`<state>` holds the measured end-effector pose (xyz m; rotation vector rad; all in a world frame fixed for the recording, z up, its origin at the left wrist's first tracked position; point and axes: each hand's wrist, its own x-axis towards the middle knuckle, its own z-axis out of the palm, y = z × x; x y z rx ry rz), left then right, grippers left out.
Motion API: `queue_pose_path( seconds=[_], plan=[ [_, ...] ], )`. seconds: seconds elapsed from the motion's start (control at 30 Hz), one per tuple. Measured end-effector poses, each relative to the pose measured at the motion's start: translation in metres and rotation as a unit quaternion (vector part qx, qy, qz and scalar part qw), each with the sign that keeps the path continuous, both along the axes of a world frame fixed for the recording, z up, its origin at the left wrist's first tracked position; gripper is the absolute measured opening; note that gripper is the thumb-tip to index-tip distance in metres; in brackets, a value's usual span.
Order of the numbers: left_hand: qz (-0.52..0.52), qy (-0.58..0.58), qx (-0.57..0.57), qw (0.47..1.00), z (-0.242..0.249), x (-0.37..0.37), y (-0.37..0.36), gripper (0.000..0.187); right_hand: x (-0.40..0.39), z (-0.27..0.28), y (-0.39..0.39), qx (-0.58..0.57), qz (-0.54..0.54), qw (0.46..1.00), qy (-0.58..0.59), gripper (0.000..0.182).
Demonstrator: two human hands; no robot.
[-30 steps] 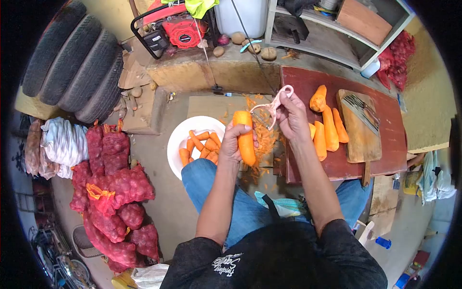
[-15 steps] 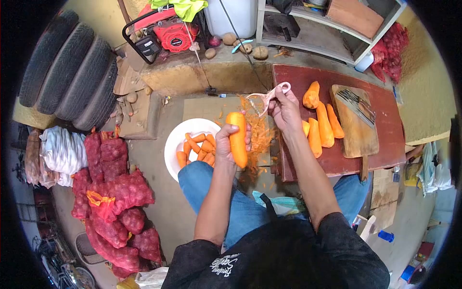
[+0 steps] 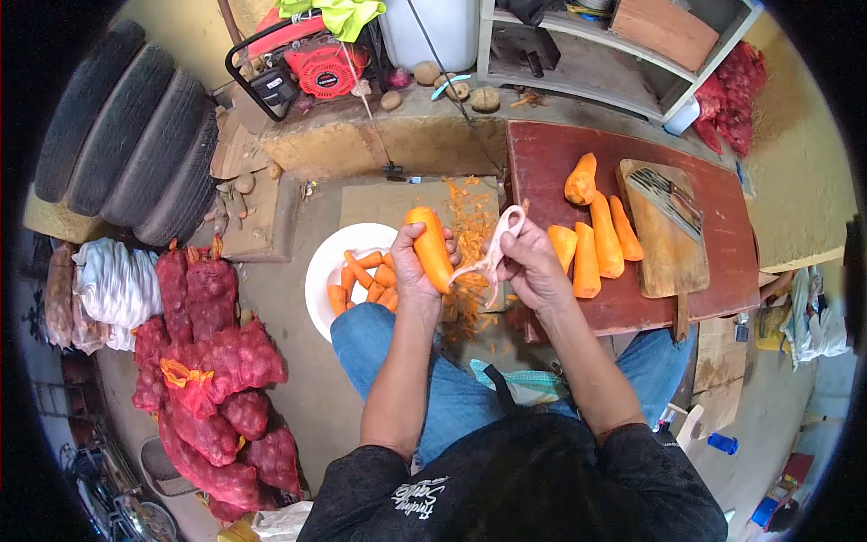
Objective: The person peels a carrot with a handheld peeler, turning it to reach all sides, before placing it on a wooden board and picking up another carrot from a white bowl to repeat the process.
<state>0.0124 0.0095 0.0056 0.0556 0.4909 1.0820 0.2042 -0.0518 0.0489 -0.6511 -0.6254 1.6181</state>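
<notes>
A large carrot (image 3: 428, 246) is held in my left hand (image 3: 414, 271), tilted with its lower end to the right. My right hand (image 3: 535, 266) grips a pale pink peeler (image 3: 495, 251), whose head meets the carrot's lower end. Orange peelings (image 3: 471, 226) lie on cardboard on the floor beyond my hands. Left of them, a white basin (image 3: 318, 280) holds several smaller carrots (image 3: 364, 271). Several peeled carrots (image 3: 607, 237) rest on the red table (image 3: 560, 149) at the right, beside a wooden cutting board (image 3: 664, 262) with knives (image 3: 666, 199) on it.
Red net sacks (image 3: 212, 361) are piled at the left, below several tyres (image 3: 149, 135). A red machine (image 3: 325, 72) and loose potatoes sit on the ledge (image 3: 388, 144) ahead. A grey shelf (image 3: 596, 68) stands beyond the table.
My right hand has come down and toward me, bringing the peeler from above the carrot to its lower end. My left hand and the carrot have shifted slightly left, and the carrot is tilted more.
</notes>
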Motion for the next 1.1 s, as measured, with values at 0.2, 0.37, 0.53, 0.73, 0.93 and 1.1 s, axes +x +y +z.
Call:
queue_pose_path(
  seconds=[0.2,0.37,0.53,0.73,0.93,1.1],
  plan=[
    [-0.002,-0.148,0.085,0.985,0.003,-0.008,0.003,0.050,0.013,0.016,0.001,-0.002,-0.058,0.994,0.088,0.024],
    [0.030,-0.095,0.078,0.992,0.006,-0.005,0.003,0.048,0.014,0.028,-0.001,0.015,-0.081,0.996,0.020,0.019],
    [0.018,-0.008,0.130,0.991,0.011,0.000,-0.001,0.072,0.011,0.020,-0.002,-0.004,-0.083,0.996,0.013,0.019],
    [-0.069,0.010,0.267,0.961,0.046,0.006,-0.014,0.108,0.023,0.027,-0.007,0.011,-0.085,0.996,0.000,0.022],
    [-0.147,0.034,0.297,0.943,0.058,0.009,-0.024,0.127,0.049,0.015,-0.008,0.022,-0.101,0.995,0.003,0.025],
    [-0.189,0.137,0.313,0.921,0.061,0.008,-0.023,0.124,0.050,0.020,-0.008,0.018,-0.117,0.993,0.018,0.023]
  ],
)
